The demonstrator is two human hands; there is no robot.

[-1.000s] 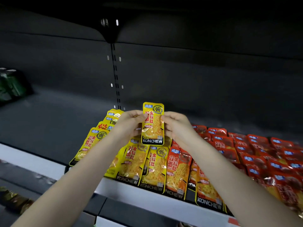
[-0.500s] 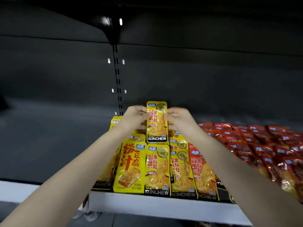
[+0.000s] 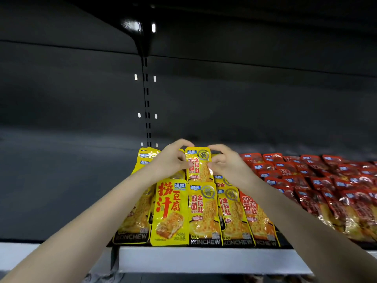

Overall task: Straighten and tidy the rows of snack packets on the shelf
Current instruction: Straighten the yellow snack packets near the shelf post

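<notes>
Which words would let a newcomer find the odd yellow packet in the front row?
Start at the shelf's white front edge, where yellow packets sit left of the red packets. In the yellow front row, take the second from the left, the tofu packet. It alone bears huge red characters and a tofu-slab picture, with no black KONCHEW band.

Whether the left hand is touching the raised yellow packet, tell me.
Touching. The head view shows the left hand pinching the raised yellow packet by its left edge.

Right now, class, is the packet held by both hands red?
No, the packet pinched by the left hand and right hand is yellow.
</notes>
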